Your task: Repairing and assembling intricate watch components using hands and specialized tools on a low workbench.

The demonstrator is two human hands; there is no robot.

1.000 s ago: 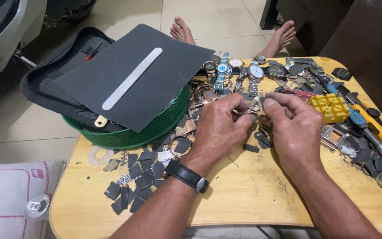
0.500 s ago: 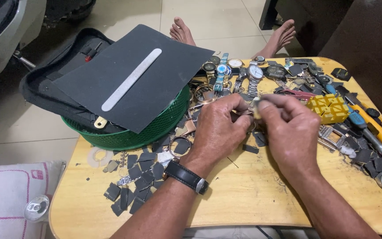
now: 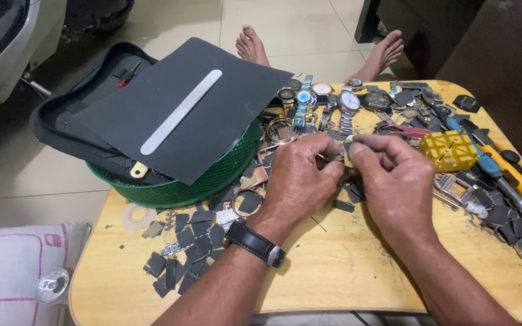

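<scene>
While both hands meet over the middle of the pale wooden surface (image 3: 333, 278), the work in hand looks like fine rubbing or fitting of a small part. Nearest the camera: scattered dark grey square scraps (image 3: 188, 253) lie at the left front, beside the left wrist with its black-strapped wristwatch (image 3: 255, 243). Left hand (image 3: 300, 181): fingers curled shut, pinching one end of a small pale metal piece (image 3: 347, 154); the piece is held just above the surface, between the two hands. Right hand (image 3: 397, 181): thumb and forefinger closed on the other end, seemingly with a scrap of dark abrasive sheet; exact contact is hidden by the fingertips. Judgement: the step goes well with a firm pinch close to the piece, short strokes, wrists braced low. Right of the hands: a yellow plastic gridded block (image 3: 451, 150). Further left: a green plastic basket (image 3: 212, 181) carrying a large black sheet (image 3: 212, 115) with a long silver file (image 3: 180, 111) on it. Farthest: a row of wristwatches (image 3: 327, 96) along the back edge.
</scene>
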